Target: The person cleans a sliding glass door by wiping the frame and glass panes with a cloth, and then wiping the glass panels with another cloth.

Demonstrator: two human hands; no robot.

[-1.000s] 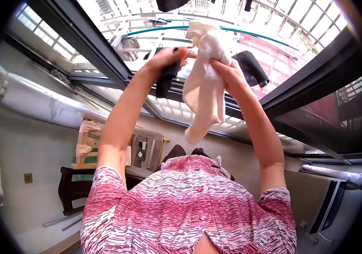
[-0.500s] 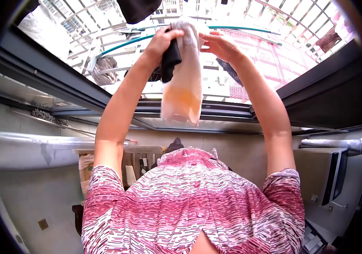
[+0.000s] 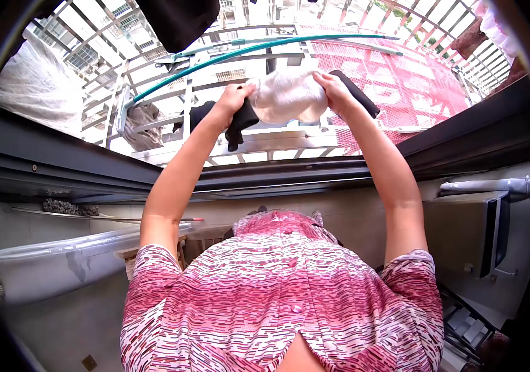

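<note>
A bunched white cloth garment (image 3: 289,93) is stretched between my two hands, out past the window frame. My left hand (image 3: 234,102) is closed on its left side, and a black cloth (image 3: 241,125) hangs from the same hand. With fingers and thumb pinched, my right hand (image 3: 334,92) grips the garment's right edge. Another dark cloth (image 3: 356,94) shows just behind the right hand; whether it is touched, I cannot tell. The garment's exact kind is not clear from its folds.
A green pole (image 3: 258,48) lies across the metal railings beyond the hands. Red mesh (image 3: 395,80) covers the right part of the rack. Black clothing (image 3: 181,22) hangs at the top. The dark window sill (image 3: 289,168) crosses in front of my body.
The white garment, hanging long and blurred before, is now gathered up and spread sideways between the hands. My hands have moved lower in view, and the view has shifted slightly.
</note>
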